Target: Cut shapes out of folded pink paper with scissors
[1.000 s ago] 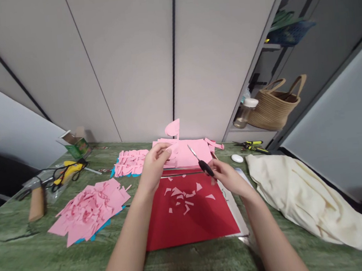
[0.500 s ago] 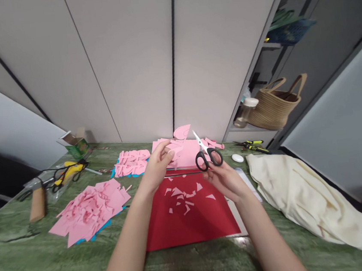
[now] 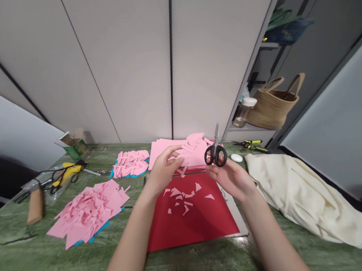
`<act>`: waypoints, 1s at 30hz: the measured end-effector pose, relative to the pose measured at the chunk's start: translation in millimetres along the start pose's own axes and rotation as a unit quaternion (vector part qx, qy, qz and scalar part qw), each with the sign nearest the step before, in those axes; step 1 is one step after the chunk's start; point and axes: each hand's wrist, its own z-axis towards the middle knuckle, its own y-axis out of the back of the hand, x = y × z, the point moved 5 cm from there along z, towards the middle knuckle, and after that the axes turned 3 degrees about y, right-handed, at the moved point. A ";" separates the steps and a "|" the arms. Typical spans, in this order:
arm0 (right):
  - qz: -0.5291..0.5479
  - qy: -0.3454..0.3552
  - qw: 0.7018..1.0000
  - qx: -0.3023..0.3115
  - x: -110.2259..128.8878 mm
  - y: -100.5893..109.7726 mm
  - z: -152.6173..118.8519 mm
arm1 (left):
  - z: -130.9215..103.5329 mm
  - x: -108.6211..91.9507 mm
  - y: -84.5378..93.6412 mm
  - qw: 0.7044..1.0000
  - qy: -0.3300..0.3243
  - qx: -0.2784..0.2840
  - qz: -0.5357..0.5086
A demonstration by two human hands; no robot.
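Note:
A pink paper cutout (image 3: 196, 141) is pinched between the thumb and fingers of my left hand (image 3: 167, 166), above the back of the red sheet (image 3: 193, 224). Black-handled scissors (image 3: 215, 153) hang on the fingers of my right hand (image 3: 232, 177), blades pointing up and nearly together, just right of the cutout. Small pink scraps (image 3: 177, 192) lie on the red sheet. Larger pink sheets (image 3: 159, 148) lie behind it, partly hidden by my left hand and the cutout.
Left are a pink scrap pile (image 3: 88, 210), stacked pink cutouts (image 3: 130, 163), a yellow tool (image 3: 64, 173) and a green box (image 3: 77, 148). Cream cloth (image 3: 300, 196), pliers (image 3: 253, 146) and a white oval object (image 3: 236, 157) are right. A basket (image 3: 271, 106) sits on a shelf.
The scissors have moved right, away from the cutout, and their blades have come closer together. The cutout has tipped lower and to the right. My left hand has shifted slightly down.

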 end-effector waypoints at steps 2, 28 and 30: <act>-0.014 0.007 1.000 0.000 -0.1 1.3 0.4 | 0.2 3.3 -4.3 0.999 0.011 0.030 -0.028; -0.229 0.203 0.945 -0.119 17.6 7.0 -8.2 | -15.6 -6.8 -19.1 0.976 0.024 0.171 0.129; -0.230 0.196 0.946 -0.116 17.0 6.2 -8.2 | -15.6 -7.9 -18.3 0.975 0.025 0.161 0.149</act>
